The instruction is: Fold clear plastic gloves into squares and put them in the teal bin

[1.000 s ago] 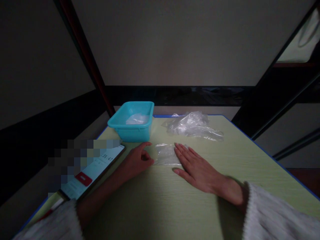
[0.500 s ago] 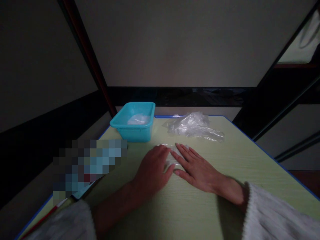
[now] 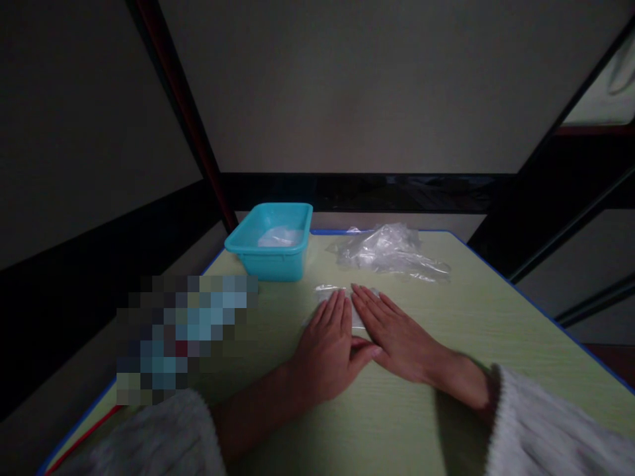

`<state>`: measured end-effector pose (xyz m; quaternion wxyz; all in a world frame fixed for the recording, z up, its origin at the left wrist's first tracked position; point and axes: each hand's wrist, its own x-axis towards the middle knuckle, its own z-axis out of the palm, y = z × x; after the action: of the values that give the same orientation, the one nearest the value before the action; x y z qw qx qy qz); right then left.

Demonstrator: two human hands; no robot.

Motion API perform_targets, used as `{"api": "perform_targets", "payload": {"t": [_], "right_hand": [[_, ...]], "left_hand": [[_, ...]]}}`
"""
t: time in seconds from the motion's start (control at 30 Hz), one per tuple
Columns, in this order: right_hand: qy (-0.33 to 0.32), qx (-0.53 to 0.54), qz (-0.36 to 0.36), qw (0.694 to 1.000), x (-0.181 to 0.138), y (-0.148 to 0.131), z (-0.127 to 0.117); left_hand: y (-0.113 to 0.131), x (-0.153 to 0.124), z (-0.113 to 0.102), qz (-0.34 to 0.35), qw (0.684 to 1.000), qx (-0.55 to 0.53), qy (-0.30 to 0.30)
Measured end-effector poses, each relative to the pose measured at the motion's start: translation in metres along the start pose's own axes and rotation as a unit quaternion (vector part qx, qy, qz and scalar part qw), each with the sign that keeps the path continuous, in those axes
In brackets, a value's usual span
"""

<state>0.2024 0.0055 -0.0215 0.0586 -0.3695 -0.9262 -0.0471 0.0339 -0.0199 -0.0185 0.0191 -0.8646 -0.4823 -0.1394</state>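
Observation:
A small flat piece of clear plastic, like a bag, lies on the light green tabletop, mostly covered by my two hands. My left hand rests palm down over its left part, fingers stretched out and pointing away from me. Over its right part lies my right hand, also flat with fingers extended. The thumbs meet or overlap on the near side. Neither hand grips anything.
A turquoise plastic basket with something whitish inside stands at the back left. Crumpled clear plastic lies at the back right. A blurred-out object occupies the left edge. The table has a blue rim.
My left hand has turned and flattened, its curled fingers now stretched out on the plastic and its thumb reaching my right thumb. My right hand stays nearly in place.

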Motion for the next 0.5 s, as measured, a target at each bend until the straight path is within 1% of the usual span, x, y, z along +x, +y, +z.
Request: {"api": "perform_targets", "payload": {"t": [0.17, 0.27, 0.37, 0.5], "right_hand": [[0.001, 0.007, 0.017, 1.000, 0.0010, -0.0020, -0.0002], [0.000, 0.015, 0.031, 0.999, 0.0021, -0.0042, -0.0016], [-0.003, 0.017, 0.031, 0.999, 0.0025, -0.0050, -0.0036], [-0.009, 0.011, 0.042, 0.999, 0.0025, -0.0056, -0.0063]], "left_hand": [[-0.0025, -0.0025, 0.0041, -0.006, 1.000, 0.022, 0.003], [-0.0055, -0.0042, 0.0071, -0.007, 0.999, 0.037, 0.021], [-0.0074, -0.0060, 0.0096, -0.011, 0.998, 0.051, 0.039], [-0.0080, -0.0070, 0.0098, -0.020, 0.996, 0.072, 0.047]]}}
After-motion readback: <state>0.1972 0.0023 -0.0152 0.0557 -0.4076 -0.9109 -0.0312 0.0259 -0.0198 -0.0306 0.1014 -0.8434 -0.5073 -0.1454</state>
